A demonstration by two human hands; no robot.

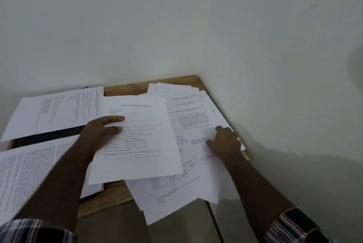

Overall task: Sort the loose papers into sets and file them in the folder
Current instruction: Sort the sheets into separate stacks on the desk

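Left hand [102,131] pinches a white printed form sheet [137,138], lifting it clear; right hand [224,140] presses curled fingers on scattered white papers [188,117], steadying them.

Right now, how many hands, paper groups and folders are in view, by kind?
Hands: 2, left hand holding the table-printed sheet, right hand on the spread papers
Paper groups: 4, counting the far-left stack and near-left stack
Dark folder: 1
Total: 7
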